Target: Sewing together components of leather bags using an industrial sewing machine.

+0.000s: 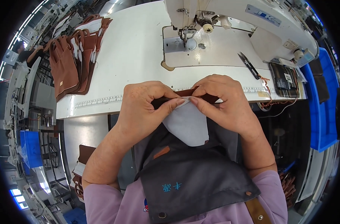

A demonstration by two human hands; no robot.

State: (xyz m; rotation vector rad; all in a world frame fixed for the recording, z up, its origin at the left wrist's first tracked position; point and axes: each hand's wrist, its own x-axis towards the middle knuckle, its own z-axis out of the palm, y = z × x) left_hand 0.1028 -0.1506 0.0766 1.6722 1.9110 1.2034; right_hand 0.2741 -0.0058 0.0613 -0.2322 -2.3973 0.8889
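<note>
Both hands meet at the table's front edge over my lap. Between thumb and fingers, my left hand pinches the top edge of a small brown leather piece with a pale grey lining. My right hand grips the same edge from the other side, the two thumbs almost touching. The grey lining hangs down toward my dark apron. Brown leather shows behind the fingers; most of the piece's far side is hidden. The sewing machine's needle and presser foot stand beyond the hands, apart from the piece.
Brown leather bags are stacked at the table's left end. Black thread snips lie at the right, beside a dark flat case. A ruler strip runs along the front edge. Blue bins stand at the right.
</note>
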